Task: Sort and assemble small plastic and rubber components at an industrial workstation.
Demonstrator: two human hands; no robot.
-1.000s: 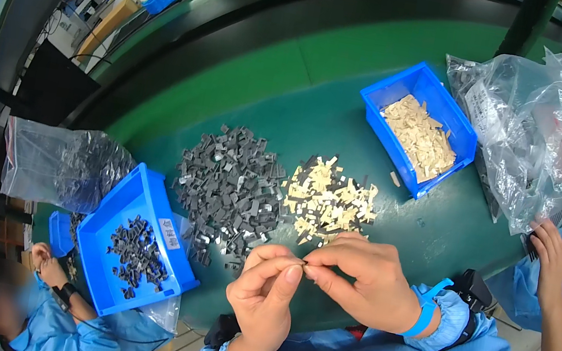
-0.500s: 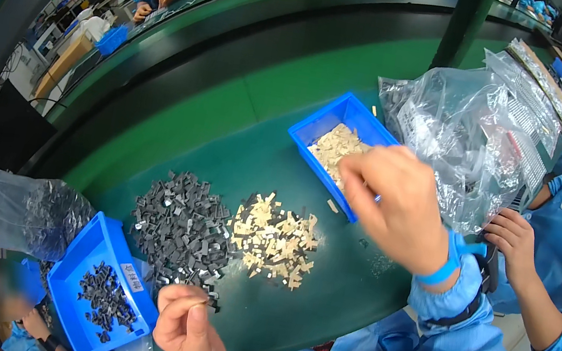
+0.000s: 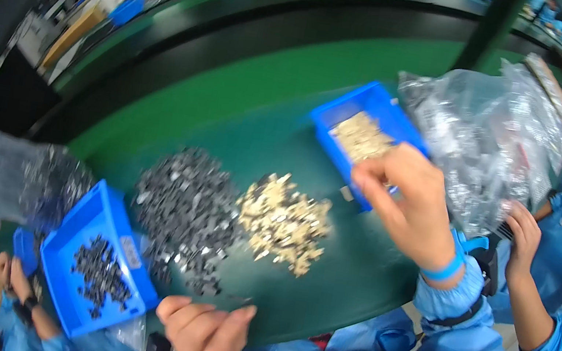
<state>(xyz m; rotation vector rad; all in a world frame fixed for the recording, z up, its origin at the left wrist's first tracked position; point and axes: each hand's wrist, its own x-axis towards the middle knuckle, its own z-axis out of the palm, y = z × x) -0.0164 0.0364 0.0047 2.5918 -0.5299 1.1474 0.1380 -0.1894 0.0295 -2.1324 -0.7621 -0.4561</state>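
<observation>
My left hand (image 3: pixel 205 338) is closed in a pinch at the table's near edge, with a thin dark piece showing at its fingertips. Above the near corner of a blue bin (image 3: pixel 333 116) of flat cream pieces (image 3: pixel 362 137), my right hand (image 3: pixel 407 200) has thumb and forefinger curled together. Whatever is in that pinch is too blurred to see. Between my hands lies a loose pile of small cream parts (image 3: pixel 284 224), some with dark bits. Beside it on the left spreads a larger heap of small black parts (image 3: pixel 184 200).
A second blue bin (image 3: pixel 84 217) with black parts stands at the near left, beside a clear plastic bag (image 3: pixel 6 174). Large clear bags (image 3: pixel 481 135) lie at the right. A co-worker's hand (image 3: pixel 524 235) is next to them. A green post (image 3: pixel 489 35) rises behind.
My left hand has turned, its fingertips now pointing up and right. My right hand stays over the near side of the cream-piece bin. The whole view has shifted a little.
</observation>
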